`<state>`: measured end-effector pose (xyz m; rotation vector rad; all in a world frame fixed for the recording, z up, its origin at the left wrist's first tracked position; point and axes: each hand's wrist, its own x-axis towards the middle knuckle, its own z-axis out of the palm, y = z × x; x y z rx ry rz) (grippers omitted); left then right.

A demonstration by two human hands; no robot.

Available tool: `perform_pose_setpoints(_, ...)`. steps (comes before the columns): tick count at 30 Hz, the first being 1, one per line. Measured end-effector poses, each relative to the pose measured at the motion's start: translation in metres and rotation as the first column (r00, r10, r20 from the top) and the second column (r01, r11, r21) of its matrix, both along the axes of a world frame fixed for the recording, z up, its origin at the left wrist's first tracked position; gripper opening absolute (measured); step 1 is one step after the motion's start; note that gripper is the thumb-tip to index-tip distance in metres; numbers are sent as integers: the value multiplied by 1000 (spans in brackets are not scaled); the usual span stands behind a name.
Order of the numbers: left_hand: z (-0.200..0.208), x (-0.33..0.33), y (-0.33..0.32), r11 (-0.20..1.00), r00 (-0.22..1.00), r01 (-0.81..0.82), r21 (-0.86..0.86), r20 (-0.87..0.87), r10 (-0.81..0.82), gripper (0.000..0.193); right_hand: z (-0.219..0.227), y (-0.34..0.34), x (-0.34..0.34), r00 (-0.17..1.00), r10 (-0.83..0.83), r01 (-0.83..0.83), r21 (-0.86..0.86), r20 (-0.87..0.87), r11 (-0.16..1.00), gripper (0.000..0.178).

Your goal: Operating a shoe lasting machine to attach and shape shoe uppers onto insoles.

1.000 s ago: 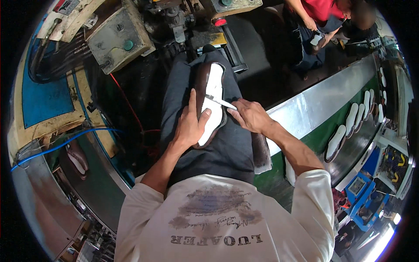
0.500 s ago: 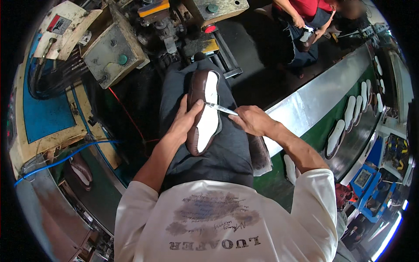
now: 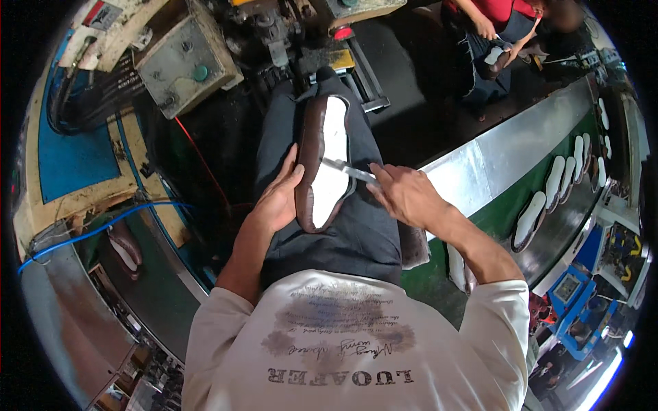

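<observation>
A brown shoe upper with a white sole-side face (image 3: 331,171) lies upturned lengthwise on my lap. Along its left edge rests my left hand (image 3: 279,195), fingers and thumb closed against the brown side. From the right, my right hand (image 3: 408,194) grips a slim silver metal tool with a flat blade-like end (image 3: 353,171). Its tip reaches the white face near the middle, close to the brown left margin. Whether the tip presses in or only touches cannot be made out.
A metal-edged conveyor (image 3: 480,161) runs along my right with several brown shoes, white faces up (image 3: 529,222). Ahead stands machinery with a grey control box (image 3: 186,61). Another brown shoe (image 3: 123,246) lies at left, near a blue hose (image 3: 96,233). A person in red (image 3: 504,20) handles a shoe at upper right.
The shoe has turned slightly on my lap, its white face shifting a little up. My left hand's thumb has slid off the white face toward the brown edge. The tool stays near mid-shoe.
</observation>
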<state>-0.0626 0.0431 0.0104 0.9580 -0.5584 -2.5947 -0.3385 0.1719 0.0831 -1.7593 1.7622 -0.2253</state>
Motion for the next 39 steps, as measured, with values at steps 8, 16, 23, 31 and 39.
perform_pose_setpoints(8,1,4,7,998,999,31,-58,13,-30,71,4,15,28,841,285,-423,-227,-460,877,55)
perform_pose_setpoints(16,11,-5,25,708,810,438,-554,584,-43,79,12,21,19,981,121,-133,71,155,989,31)
perform_pose_setpoints(23,11,-3,25,659,788,512,-552,606,-106,104,-3,0,49,994,-10,37,-245,109,969,29)
perform_pose_setpoints(31,14,15,34,703,873,415,-577,470,-130,127,-7,8,64,981,-64,88,-130,182,988,41)
perform_pose_setpoints(39,164,77,-103,418,864,499,-759,470,-178,81,51,24,27,891,-331,384,-128,312,914,36)
